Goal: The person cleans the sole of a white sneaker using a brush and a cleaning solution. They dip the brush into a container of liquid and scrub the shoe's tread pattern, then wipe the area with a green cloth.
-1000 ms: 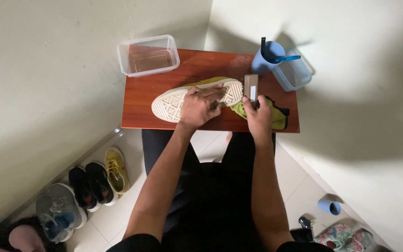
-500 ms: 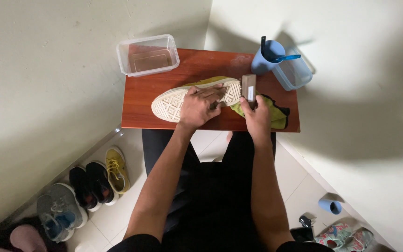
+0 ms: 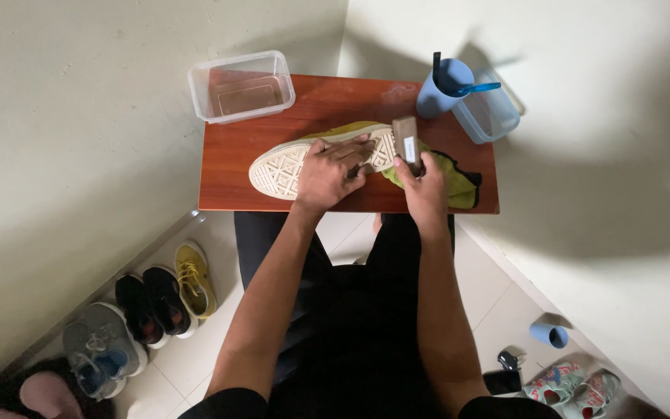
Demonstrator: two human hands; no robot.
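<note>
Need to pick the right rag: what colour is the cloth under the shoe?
Yellow-green cloth with a dark edge, seen best in the head view.

A small white rectangular label (image 3: 409,150) sits on the back of the brown oblong brush block (image 3: 405,138), near its middle, above the wooden table. A dark flat phone-like screen (image 3: 503,381) lies on the floor at lower right, unlit.

The reddish-brown wooden worktop (image 3: 273,190) carries two clear plastic tubs (image 3: 240,85), one blue plastic cup (image 3: 442,87), one cream-soled shoe (image 3: 304,159), one brush (image 3: 406,143) and one green cloth (image 3: 447,177), while six shoes (image 3: 145,306) line the floor.
</note>
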